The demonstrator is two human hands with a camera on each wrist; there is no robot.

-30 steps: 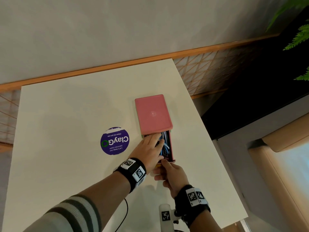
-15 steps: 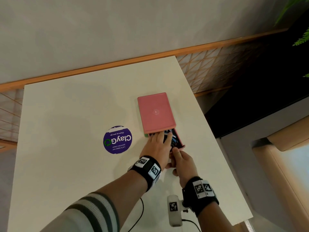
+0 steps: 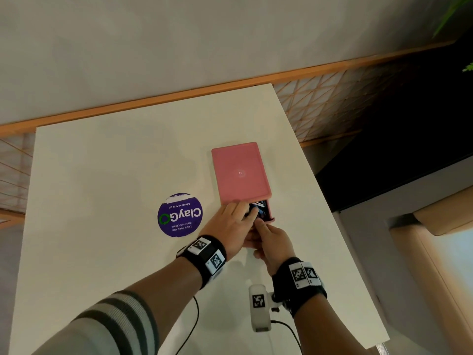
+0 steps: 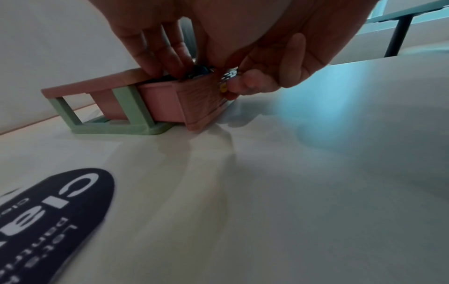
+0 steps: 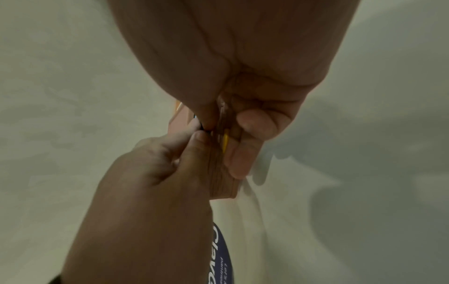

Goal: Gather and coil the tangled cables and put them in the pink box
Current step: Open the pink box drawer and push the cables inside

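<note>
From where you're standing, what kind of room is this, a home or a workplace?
Probably a shared office pantry or break area. The round sticker on the white table reads "Clean as you go" and "keep our pantries clean", and another table stands by a window behind.

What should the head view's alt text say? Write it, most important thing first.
Two hands work at the nearly closed drawer of a flat pink plastic box on a white table: the left hand presses coiled cables in, the right hand holds the drawer front.
</note>
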